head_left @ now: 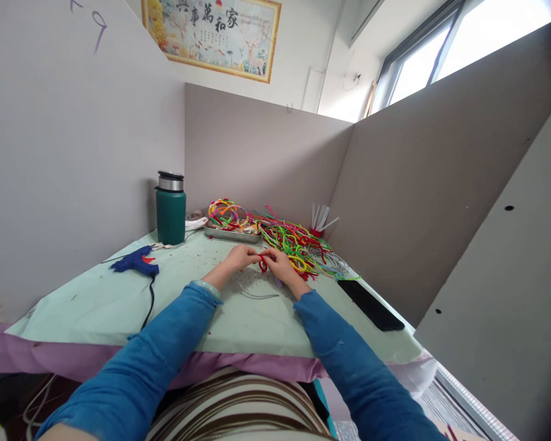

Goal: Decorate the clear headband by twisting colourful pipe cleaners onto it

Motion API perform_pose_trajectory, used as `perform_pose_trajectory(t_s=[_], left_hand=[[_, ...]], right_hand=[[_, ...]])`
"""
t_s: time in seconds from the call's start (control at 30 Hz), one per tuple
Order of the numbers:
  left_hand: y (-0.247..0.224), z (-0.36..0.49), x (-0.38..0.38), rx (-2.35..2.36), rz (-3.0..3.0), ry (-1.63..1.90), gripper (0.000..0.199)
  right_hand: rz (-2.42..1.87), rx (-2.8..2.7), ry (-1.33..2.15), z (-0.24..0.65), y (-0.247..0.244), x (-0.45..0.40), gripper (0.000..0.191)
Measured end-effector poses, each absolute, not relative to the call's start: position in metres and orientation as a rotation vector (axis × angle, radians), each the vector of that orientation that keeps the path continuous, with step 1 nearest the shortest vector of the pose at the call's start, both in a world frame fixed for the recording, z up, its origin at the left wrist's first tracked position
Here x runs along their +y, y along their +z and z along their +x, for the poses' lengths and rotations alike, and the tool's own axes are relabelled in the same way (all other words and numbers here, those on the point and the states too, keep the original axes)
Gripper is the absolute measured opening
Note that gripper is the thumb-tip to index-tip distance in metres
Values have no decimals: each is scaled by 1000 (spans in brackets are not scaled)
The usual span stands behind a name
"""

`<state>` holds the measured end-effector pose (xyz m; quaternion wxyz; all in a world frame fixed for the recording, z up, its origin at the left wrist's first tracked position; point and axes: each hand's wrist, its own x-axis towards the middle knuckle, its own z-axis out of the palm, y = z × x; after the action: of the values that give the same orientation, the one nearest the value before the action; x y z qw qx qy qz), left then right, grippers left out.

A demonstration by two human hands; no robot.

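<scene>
Left sleeve: a plain blue, stretchy-looking fabric tube (pixel 165 337) is covering the forearm, creasing into folds and stopping short of the elbow, where bare arm is showing.
Right sleeve: a matching blue fabric tube (pixel 353 352) is wrinkling along the forearm and ending in an uneven edge near the wrist.
Left wrist: a pale, rounded, smooth bangle (pixel 207 285) is circling it.
Torso: a cream garment with curving brown stripes (pixel 243 407) is showing.
Hands: left (pixel 241 257) and right (pixel 279 266) are going bare.

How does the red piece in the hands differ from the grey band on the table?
The red piece is vivid; the grey band is dull.
The red piece is held by the left hand and right hand; the grey band lies on the table.
The red piece bends tightly; the grey band curves widely.
Both look curved.
</scene>
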<state>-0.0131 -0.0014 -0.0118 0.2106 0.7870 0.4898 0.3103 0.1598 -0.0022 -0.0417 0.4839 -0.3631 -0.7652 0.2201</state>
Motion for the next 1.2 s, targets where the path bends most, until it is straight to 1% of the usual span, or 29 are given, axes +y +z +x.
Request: perform_pose_trajectory(t_s=[0.17, 0.27, 0.47, 0.57, 0.8, 1.2], left_hand=[[-12, -12, -1, 1371, 2131, 846, 46], [-12, -10, -1, 1373, 2128, 837, 47], [-7, -6, -4, 1440, 2023, 806, 32], [-3, -6, -6, 1516, 2061, 758, 26], [-4, -6, -4, 1585, 2030, 729, 24], [-7, -7, -2, 1460, 1737, 882, 19]], right_hand=[[-872, -1890, 539, 162, -43, -1, 19], [-851, -1897, 572, 163, -44, -2, 21], [-898, -1896, 564, 160, -44, 0, 20], [-899, -1896, 552, 160, -44, 0, 20], [-919, -1894, 485, 161, -41, -5, 21], [-865, -1895, 594, 159, -47, 0, 18]])
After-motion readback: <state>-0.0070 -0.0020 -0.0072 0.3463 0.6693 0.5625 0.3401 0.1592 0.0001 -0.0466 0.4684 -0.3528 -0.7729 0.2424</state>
